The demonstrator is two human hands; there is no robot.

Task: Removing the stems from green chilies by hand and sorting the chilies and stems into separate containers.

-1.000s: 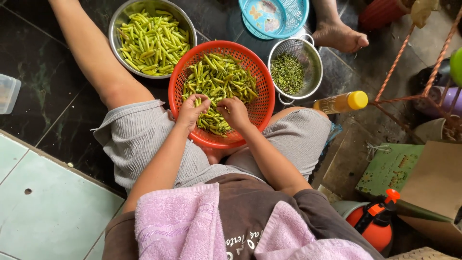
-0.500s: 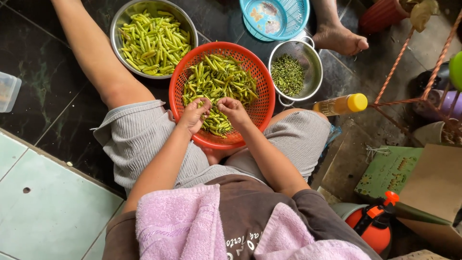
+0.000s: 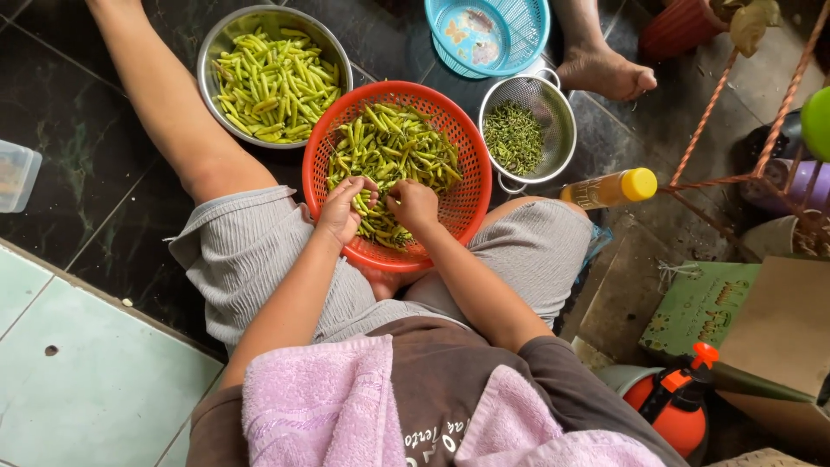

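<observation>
Hands both down in the red basket (image 3: 467, 186), near its front rim, over the chillies (image 3: 393, 151). Left hand (image 3: 343, 207): fingers curled together, tips dug into the pile, looks pinched on a chilli, but I can't tell for certain. Right hand (image 3: 415, 205): fingers bent in tight, thumb across; what sits between them is hidden by the knuckles. The two hands are just beside each other, fingertips almost meeting.

Basket sits in my lap, front rim on my shorts (image 3: 251, 251), between the knees. Green chillies fill most of it, heaped toward the middle and front.

Steel bowl (image 3: 216, 43) on the floor past my left knee, touching the basket's far-left rim, full of chillies (image 3: 272, 82). Steel colander (image 3: 562, 130) at the basket's right rim, holds small green stems (image 3: 514, 138). Blue basket (image 3: 519, 26) beyond it, at the top edge of view.

Floor (image 3: 78, 112): dark tiles under the bowls, pale green tiles (image 3: 86, 363) at the near left. Clear tub (image 3: 17, 177) at the left edge. Yellow-capped bottle (image 3: 609, 188) lying by my right knee. Another person's bare foot (image 3: 605, 73) beyond the colander. Green box (image 3: 700, 307), cardboard (image 3: 778, 337) and orange sprayer (image 3: 679, 406) to the right. Pink towel (image 3: 320, 406) over my shoulders.
</observation>
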